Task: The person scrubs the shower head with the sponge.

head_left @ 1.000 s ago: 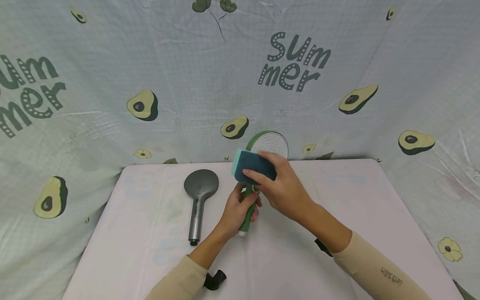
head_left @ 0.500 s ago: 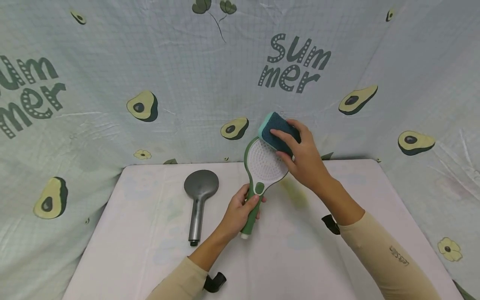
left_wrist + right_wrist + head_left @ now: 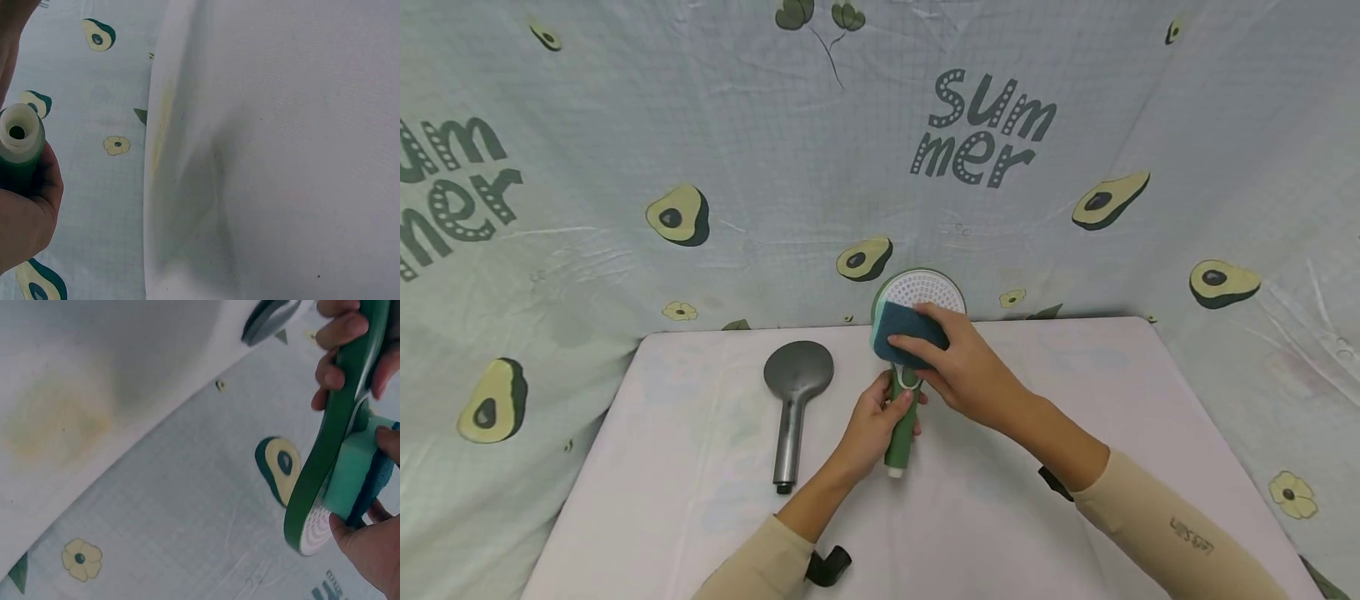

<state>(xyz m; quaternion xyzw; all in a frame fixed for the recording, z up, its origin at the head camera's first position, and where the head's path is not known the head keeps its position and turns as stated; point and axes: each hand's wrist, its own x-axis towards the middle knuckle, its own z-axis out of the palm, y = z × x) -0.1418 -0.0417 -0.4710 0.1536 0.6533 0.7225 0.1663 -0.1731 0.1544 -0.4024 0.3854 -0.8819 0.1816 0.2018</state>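
A person's two bare hands, in beige sleeves (image 3: pixel 1157 521), met above a white, cloth-covered table (image 3: pixel 1000 517), near the middle of its far edge. The left hand (image 3: pixel 872 417) gripped a green-and-white showerhead (image 3: pixel 909 377), its fingers wrapped round the green handle (image 3: pixel 900 440). The showerhead was held up off the surface, its round white spray face (image 3: pixel 925 286) uppermost in the head view and overlapping the far edge. In the left wrist view, the hollow pale end of the handle stuck out of that curled hand.

The right hand (image 3: pixel 970 364) pinched a two-layered sponge (image 3: pixel 901 323), dark blue on one side and turquoise on the other, between thumb and fingers. The right wrist view showed the turquoise layer against the spray face, on the part nearer the handle.

To the left of the hands, a grey showerhead (image 3: pixel 793 404) lay on the surface, its round head toward the far edge and its handle pointing to the near edge. A black curved piece (image 3: pixel 829 568) showed beside the left sleeve, toward the near edge. Behind the far edge hung a pale cloth (image 3: pixel 752 167) printed with avocados, flowers and the word "summer".
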